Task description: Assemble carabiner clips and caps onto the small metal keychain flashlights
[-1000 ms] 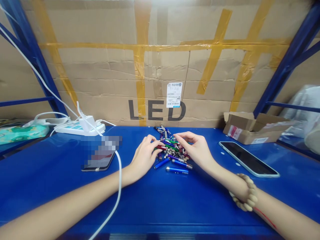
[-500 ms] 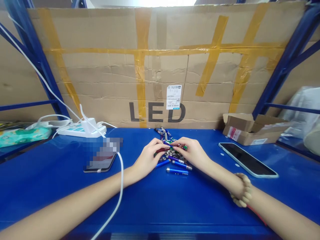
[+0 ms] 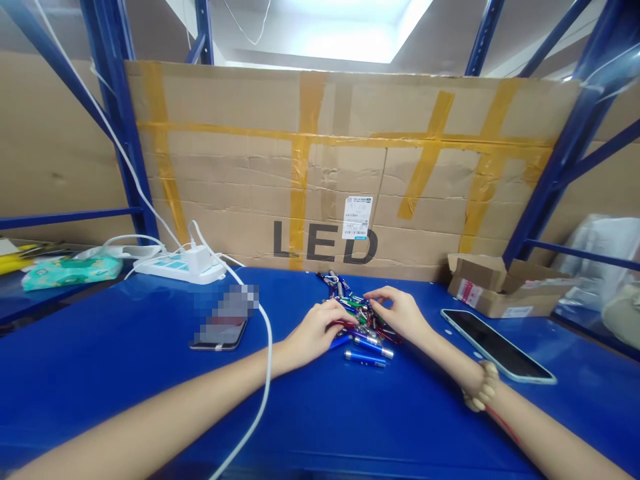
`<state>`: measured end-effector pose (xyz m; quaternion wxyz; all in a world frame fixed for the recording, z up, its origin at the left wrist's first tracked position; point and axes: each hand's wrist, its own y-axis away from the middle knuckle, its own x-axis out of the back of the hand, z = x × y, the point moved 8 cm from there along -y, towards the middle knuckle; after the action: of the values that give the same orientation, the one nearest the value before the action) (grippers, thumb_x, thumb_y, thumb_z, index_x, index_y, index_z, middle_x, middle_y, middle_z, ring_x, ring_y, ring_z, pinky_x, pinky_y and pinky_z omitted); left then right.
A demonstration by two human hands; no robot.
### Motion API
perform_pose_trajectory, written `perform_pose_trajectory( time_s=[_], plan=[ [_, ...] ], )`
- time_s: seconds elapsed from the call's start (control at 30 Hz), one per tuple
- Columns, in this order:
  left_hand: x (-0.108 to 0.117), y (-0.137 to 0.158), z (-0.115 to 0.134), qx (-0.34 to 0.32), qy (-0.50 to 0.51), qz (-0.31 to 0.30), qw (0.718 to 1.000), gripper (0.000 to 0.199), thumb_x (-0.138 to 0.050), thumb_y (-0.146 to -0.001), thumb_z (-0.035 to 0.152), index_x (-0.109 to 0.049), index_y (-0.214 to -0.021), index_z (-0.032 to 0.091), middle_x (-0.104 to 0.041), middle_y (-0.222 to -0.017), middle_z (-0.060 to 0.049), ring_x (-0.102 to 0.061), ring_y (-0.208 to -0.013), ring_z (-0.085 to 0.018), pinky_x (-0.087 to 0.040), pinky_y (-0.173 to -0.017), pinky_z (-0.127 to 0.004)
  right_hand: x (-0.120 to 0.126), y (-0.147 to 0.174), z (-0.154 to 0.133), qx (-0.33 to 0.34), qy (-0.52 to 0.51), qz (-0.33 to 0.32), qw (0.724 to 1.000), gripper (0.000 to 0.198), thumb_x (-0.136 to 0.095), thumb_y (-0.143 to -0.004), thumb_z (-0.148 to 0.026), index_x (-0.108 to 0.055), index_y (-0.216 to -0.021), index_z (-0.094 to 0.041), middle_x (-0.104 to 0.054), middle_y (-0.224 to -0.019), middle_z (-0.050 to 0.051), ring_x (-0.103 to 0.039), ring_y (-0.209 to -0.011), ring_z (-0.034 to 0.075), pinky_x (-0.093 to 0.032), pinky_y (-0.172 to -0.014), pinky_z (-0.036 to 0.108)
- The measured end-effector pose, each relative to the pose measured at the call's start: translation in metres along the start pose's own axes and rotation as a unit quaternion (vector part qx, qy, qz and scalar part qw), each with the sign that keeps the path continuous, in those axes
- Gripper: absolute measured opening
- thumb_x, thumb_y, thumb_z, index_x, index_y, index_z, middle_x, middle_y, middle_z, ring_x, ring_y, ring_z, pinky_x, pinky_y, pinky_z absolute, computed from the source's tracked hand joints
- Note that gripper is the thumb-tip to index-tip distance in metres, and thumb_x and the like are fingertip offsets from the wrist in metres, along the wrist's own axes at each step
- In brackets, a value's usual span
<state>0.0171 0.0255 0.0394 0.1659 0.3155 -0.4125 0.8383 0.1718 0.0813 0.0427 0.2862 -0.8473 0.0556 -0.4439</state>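
Note:
My left hand [image 3: 320, 330] is closed around a red penlight-like metal tube [image 3: 344, 323], at the left side of a pile of small metal parts. My right hand [image 3: 400, 315] reaches over the right side of the pile, with thumb and forefinger a little apart and nothing visible between them. The pile [image 3: 361, 313] mixes blue, green and red tubes with small silver pieces, too small to make out one by one. In front of it lie a blue penlight-like tube [image 3: 365, 359] with a silver end and another blue tube [image 3: 374, 347].
A phone [image 3: 497, 347] with a pale case lies right of my right arm, and another phone [image 3: 220, 333] lies on the left. A white cable [image 3: 265, 373] hangs across my left forearm. A small open carton [image 3: 505, 293] and a power strip [image 3: 175, 267] stand at the back.
My right hand has moved away from my left hand, rightward over the pile. My left hand keeps its hold on the red tube. The camera view has tilted up.

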Motion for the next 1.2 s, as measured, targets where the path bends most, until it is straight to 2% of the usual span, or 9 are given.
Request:
perform_pose_trajectory(
  time_s=[0.07,0.13,0.27,0.33,0.47,0.6,0.77,1.2],
  plan=[
    [-0.002,0.001,0.005,-0.015,-0.009,-0.007,1.000,0.021,-0.050,-0.082,0.009,-0.067,-0.090,0.020,-0.066,-0.092,-0.003,-0.059,-0.091,-0.015,-0.043,-0.086,-0.029,0.000,-0.001,0.003,-0.009,-0.001,0.014,1.000,0.021,-0.052,-0.074,-0.017,-0.070,-0.085,-0.022,-0.069,-0.088,0.003,-0.063,-0.081,0.017,-0.050,-0.071,0.029],
    [0.001,0.001,0.005,-0.002,-0.022,0.011,1.000,0.020,-0.049,-0.082,0.012,-0.066,-0.090,0.020,-0.067,-0.092,-0.002,-0.059,-0.089,-0.015,-0.042,-0.086,-0.030,-0.002,-0.001,0.005,-0.014,-0.002,0.015,1.000,0.021,-0.052,-0.074,-0.017,-0.070,-0.085,-0.021,-0.069,-0.088,0.004,-0.063,-0.079,0.017,-0.050,-0.070,0.028],
    [0.020,0.003,-0.010,0.097,-0.049,0.099,0.989,0.023,-0.046,-0.080,0.013,-0.064,-0.091,0.020,-0.065,-0.097,-0.003,-0.059,-0.092,-0.017,-0.043,-0.086,-0.032,-0.006,0.000,0.001,-0.010,-0.003,0.011,1.000,0.021,-0.052,-0.074,-0.017,-0.070,-0.086,-0.019,-0.068,-0.088,0.005,-0.063,-0.079,0.017,-0.050,-0.068,0.028],
    [0.028,0.003,-0.019,0.137,-0.062,0.114,0.982,0.025,-0.045,-0.079,0.012,-0.062,-0.096,0.020,-0.064,-0.104,-0.004,-0.058,-0.099,-0.018,-0.042,-0.090,-0.034,-0.007,0.001,-0.003,-0.003,0.000,0.011,1.000,0.021,-0.052,-0.075,-0.018,-0.069,-0.087,-0.018,-0.068,-0.088,0.005,-0.063,-0.079,0.017,-0.050,-0.067,0.027],
    [0.035,0.003,-0.038,0.179,-0.143,0.066,0.971,0.028,-0.042,-0.084,0.019,-0.057,-0.108,0.018,-0.060,-0.114,-0.006,-0.053,-0.109,-0.021,-0.037,-0.096,-0.041,-0.012,0.003,-0.011,0.019,0.008,-0.011,1.000,0.020,-0.053,-0.076,-0.020,-0.069,-0.088,-0.018,-0.067,-0.086,0.005,-0.063,-0.077,0.016,-0.050,-0.069,0.028],
    [0.028,0.003,-0.044,0.142,-0.225,-0.010,0.964,0.033,-0.036,-0.089,0.025,-0.053,-0.117,0.018,-0.053,-0.127,-0.008,-0.042,-0.122,-0.022,-0.031,-0.101,-0.042,-0.011,0.005,-0.015,0.025,0.007,-0.015,1.000,0.020,-0.054,-0.077,-0.018,-0.069,-0.090,-0.018,-0.066,-0.085,0.006,-0.062,-0.077,0.016,-0.050,-0.070,0.028],
    [0.008,0.005,-0.047,0.120,-0.231,-0.100,0.960,0.040,-0.026,-0.093,0.032,-0.048,-0.124,0.020,-0.048,-0.133,-0.005,-0.037,-0.126,-0.021,-0.030,-0.102,-0.040,-0.010,0.007,-0.023,0.042,0.000,-0.013,0.999,0.019,-0.054,-0.077,-0.016,-0.069,-0.090,-0.017,-0.066,-0.085,0.006,-0.062,-0.079,0.017,-0.049,-0.071,0.028],
    [0.000,0.005,-0.063,0.157,-0.196,-0.127,0.960,0.049,-0.020,-0.091,0.046,-0.044,-0.129,0.026,-0.041,-0.140,-0.003,-0.030,-0.131,-0.021,-0.022,-0.106,-0.044,-0.011,0.017,-0.048,0.112,-0.025,-0.032,0.993,0.020,-0.054,-0.077,-0.013,-0.069,-0.090,-0.018,-0.066,-0.087,0.006,-0.060,-0.081,0.016,-0.047,-0.076,0.030]
  ],
)
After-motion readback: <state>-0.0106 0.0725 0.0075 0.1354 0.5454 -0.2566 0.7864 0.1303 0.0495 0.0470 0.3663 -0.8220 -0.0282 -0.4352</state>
